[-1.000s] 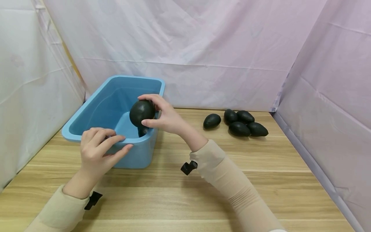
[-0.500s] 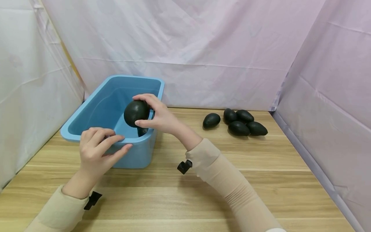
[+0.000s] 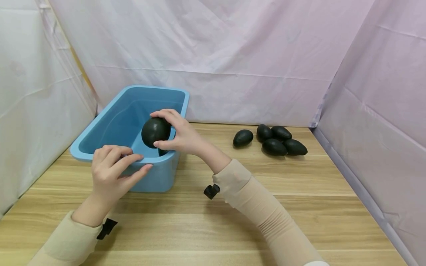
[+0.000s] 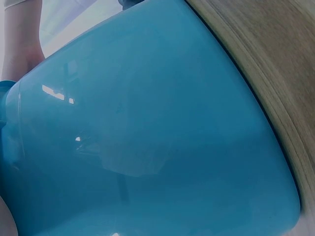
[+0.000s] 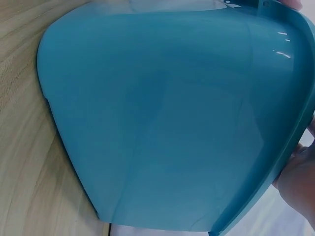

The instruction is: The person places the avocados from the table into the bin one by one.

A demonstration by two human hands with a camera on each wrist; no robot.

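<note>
Nearest the viewer, two forearms in beige sleeves reach forward over the pale, wood-grained counter, each with a small black clip at the wrist. The left hand rests at the near rim of the light blue rectangular plastic tub, its fingers curled over the edge and its thumb lying along the outer wall, so it holds the tub's near side. In the left wrist view that glossy blue wall fills almost the whole frame, with a strip of counter at the right edge; the fingers themselves do not show clearly there.

Just beyond, the right hand grips a dark, nearly black, rounded avocado-like fruit between curled fingers above and thumb below. The fruit hangs over the tub's near right corner, above the open inside and clear of the floor. A small dark shape shows in the tub just under it; what it is cannot be made out. The right wrist view shows mostly the tub's outer wall on the counter.

Farther back and well to the right, five more dark egg-shaped fruits lie on the counter: four clustered and touching, one just left of them. Pale pink fabric sheets close off the back and both sides.
</note>
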